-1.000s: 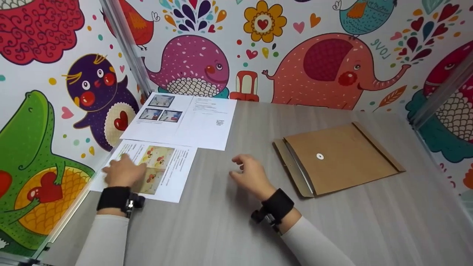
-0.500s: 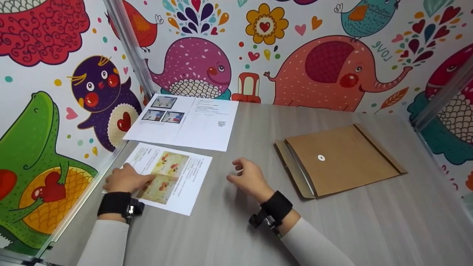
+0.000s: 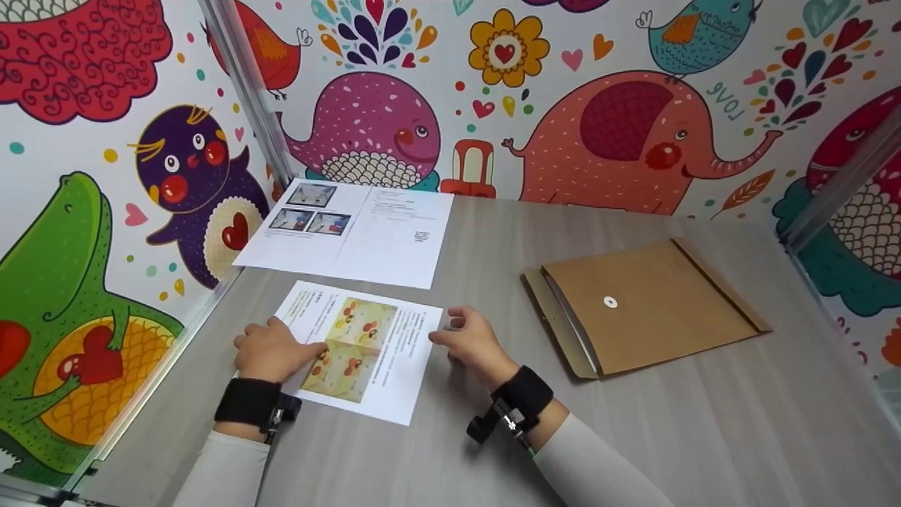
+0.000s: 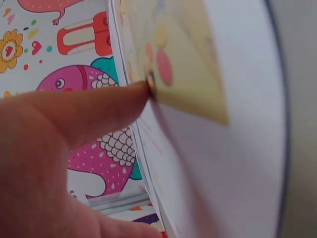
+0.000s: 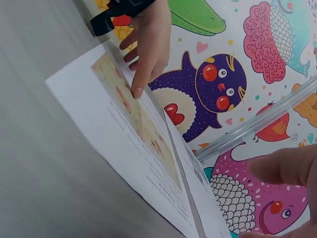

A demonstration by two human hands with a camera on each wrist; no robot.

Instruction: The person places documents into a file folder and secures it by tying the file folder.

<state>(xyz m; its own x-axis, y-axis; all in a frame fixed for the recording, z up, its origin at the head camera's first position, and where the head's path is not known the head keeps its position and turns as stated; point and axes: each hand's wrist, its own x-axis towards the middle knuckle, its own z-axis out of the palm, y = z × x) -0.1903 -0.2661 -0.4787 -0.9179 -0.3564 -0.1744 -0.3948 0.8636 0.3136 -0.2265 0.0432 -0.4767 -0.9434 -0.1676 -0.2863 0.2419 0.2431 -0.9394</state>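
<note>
A printed sheet (image 3: 360,352) with a yellow picture block and lines of text lies at a slant on the table in front of me. My left hand (image 3: 271,352) rests on its left side, and the left thumb (image 4: 119,99) presses on the picture with the other fingers spread. At the sheet's upper right corner, my right hand (image 3: 479,345) is held low with thumb and fingers apart and nothing between them. In the right wrist view, the right thumb (image 5: 285,166) stands away from the paper.
Behind the sheet lies a larger white paper (image 3: 394,239) with small photos, near the back left wall. A brown document envelope (image 3: 662,303) with a white button lies at right, its flap side facing my right hand. Patterned walls (image 3: 598,155) border the table.
My left hand has slid the printed sheet rightward and towards me, away from the left wall and the larger paper. The right hand has stayed almost in place, and the sheet's corner now reaches it.
</note>
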